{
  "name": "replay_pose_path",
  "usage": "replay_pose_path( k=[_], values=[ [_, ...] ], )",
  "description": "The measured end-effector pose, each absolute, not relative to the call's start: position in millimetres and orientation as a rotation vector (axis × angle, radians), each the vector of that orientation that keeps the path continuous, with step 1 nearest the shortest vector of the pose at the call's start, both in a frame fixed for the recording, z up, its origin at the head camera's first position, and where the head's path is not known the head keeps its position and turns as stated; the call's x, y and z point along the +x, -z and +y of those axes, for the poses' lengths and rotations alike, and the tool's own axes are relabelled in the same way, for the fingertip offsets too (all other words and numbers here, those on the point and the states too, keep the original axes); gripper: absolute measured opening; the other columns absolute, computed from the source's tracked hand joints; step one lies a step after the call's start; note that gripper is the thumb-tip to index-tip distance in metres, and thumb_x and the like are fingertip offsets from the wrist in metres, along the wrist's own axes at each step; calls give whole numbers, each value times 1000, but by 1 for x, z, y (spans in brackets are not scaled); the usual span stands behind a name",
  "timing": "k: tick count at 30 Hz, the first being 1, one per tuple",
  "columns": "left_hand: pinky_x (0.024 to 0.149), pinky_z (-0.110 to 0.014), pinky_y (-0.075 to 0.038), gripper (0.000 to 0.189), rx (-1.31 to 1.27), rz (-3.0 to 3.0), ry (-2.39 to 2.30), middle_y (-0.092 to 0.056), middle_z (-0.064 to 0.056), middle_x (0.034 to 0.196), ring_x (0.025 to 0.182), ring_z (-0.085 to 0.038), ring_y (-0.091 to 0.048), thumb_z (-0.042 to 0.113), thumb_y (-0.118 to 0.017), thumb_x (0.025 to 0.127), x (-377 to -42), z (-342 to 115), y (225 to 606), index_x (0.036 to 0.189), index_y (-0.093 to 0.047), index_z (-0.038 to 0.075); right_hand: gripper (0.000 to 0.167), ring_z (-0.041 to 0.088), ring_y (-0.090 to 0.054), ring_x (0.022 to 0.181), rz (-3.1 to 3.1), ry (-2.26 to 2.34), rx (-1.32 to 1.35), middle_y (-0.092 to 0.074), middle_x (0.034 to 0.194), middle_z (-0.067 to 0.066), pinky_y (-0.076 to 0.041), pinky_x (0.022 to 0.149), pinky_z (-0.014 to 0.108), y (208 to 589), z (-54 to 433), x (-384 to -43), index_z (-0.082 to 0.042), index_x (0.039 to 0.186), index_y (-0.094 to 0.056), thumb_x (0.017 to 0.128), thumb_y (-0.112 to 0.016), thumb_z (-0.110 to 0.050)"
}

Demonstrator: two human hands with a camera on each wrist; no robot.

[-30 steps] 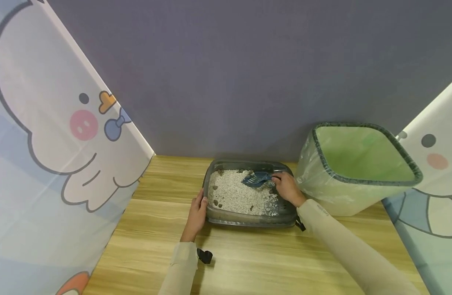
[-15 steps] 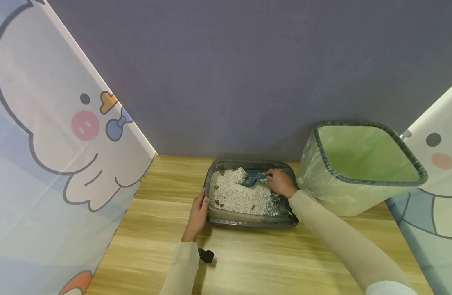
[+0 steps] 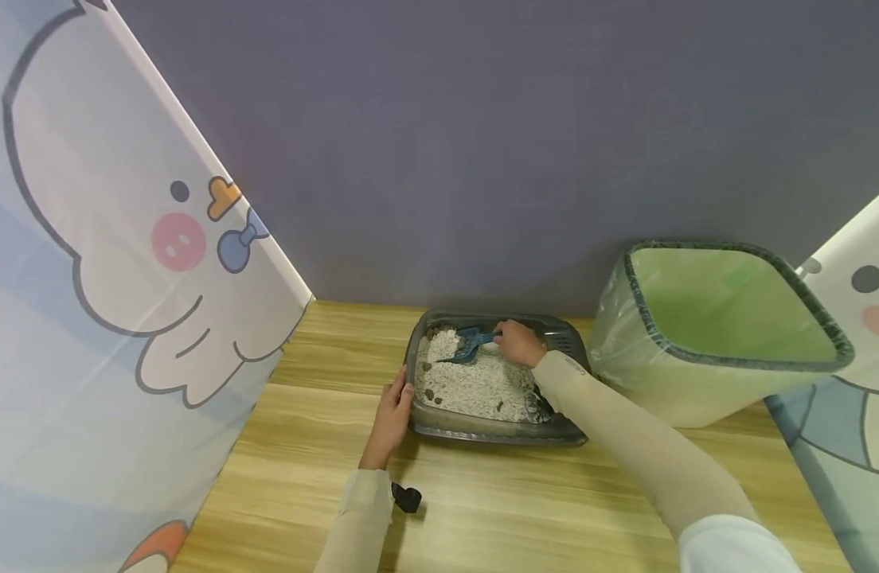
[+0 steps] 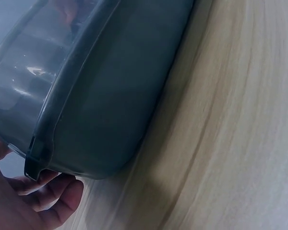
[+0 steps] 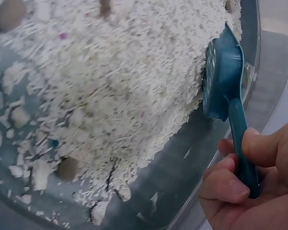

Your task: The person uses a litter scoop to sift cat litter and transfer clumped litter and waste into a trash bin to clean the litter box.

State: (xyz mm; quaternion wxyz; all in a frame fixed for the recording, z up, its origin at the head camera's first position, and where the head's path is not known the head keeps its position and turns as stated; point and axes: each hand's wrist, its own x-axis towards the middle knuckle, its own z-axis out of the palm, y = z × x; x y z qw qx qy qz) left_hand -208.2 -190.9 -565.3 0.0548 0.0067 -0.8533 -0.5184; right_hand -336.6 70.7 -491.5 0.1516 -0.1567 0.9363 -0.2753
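Observation:
A grey litter box holds pale litter with several brown clumps scattered in it. My left hand grips the box's left end. In the left wrist view, the fingers curl beneath the rim and the thumb lies on its other side. My right hand holds a blue slotted litter scoop by its handle, over the back of the box. The right wrist view shows the scoop's head tilted on edge against the litter, along the box wall, with thumb and fingers around the handle.
A tall bin with a clear liner and a dark patterned rim stands just right of the box. Behind both rises a grey wall. The wooden table extends in front. A black strap piece sticks out by the left sleeve.
My right hand has pushed the scoop leftward through the litter, which is heaped ahead of it at the back left. Bare box floor shows at the right. The left hand keeps its hold.

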Motion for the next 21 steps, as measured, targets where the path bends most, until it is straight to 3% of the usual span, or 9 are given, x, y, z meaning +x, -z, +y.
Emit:
replay_pose_path(
  k=[2, 4, 8, 12, 14, 16, 19, 21],
  values=[
    [68, -39, -37, 54, 29, -2587, 1582, -46, -15, 105, 75, -21, -41, 37, -37, 103, -208, -189, 565, 150, -29, 11, 33, 30, -57, 102, 2691, 785, -451, -49, 130, 20, -45, 80, 43, 494, 68, -338, 2, 131, -52, 101, -47, -11],
    [68, -38, -37, 54, 45, -2580, 1583, -46, -14, 104, 75, -21, -41, 37, -37, 103, -209, -188, 566, 150, -29, 11, 33, 24, -59, 81, 2670, 796, -471, -49, 130, 19, -46, 70, 39, 497, 67, -339, -2, 131, -51, 101, -46, -12],
    [70, -39, -37, 54, 44, -2586, 1595, -46, -15, 106, 77, -22, -42, 38, -37, 103, -208, -186, 564, 150, -29, 12, 32, 14, -34, 46, 2574, 823, -512, -49, 128, 21, -33, 47, 30, 507, 65, -340, -5, 134, -47, 102, -43, -12],
    [72, -40, -37, 55, 48, -2586, 1599, -46, -15, 108, 78, -22, -43, 40, -36, 103, -209, -186, 564, 150, -28, 14, 31, 10, -23, 40, 2531, 826, -492, -50, 124, 18, -27, 40, 27, 515, 63, -341, -9, 134, -45, 103, -41, -14],
    [71, -41, -37, 54, 55, -2582, 1583, -47, -16, 107, 77, -23, -43, 39, -36, 103, -209, -187, 565, 150, -29, 14, 30, 10, -23, 39, 2514, 842, -470, -53, 115, 15, -26, 40, 27, 517, 62, -342, -12, 133, -46, 103, -41, -15],
    [71, -41, -37, 53, 57, -2575, 1574, -47, -16, 106, 77, -23, -43, 38, -36, 103, -209, -188, 566, 150, -29, 13, 29, 10, -22, 39, 2496, 835, -465, -56, 95, 11, -26, 40, 27, 520, 60, -341, -15, 132, -45, 103, -41, -17],
    [72, -41, -38, 53, 58, -2570, 1562, -47, -16, 105, 78, -23, -44, 37, -37, 103, -209, -188, 566, 149, -31, 11, 28, 10, -21, 40, 2437, 849, -445, -45, 64, 4, -25, 40, 27, 523, 59, -338, -18, 132, -42, 104, -40, -19],
    [73, -41, -38, 54, 60, -2564, 1565, -47, -16, 106, 79, -23, -44, 37, -37, 103, -209, -188, 565, 149, -31, 10, 29, 10, -21, 40, 2412, 850, -456, -36, 54, 1, -25, 41, 27, 523, 60, -335, -19, 132, -40, 104, -40, -21]
  ],
)
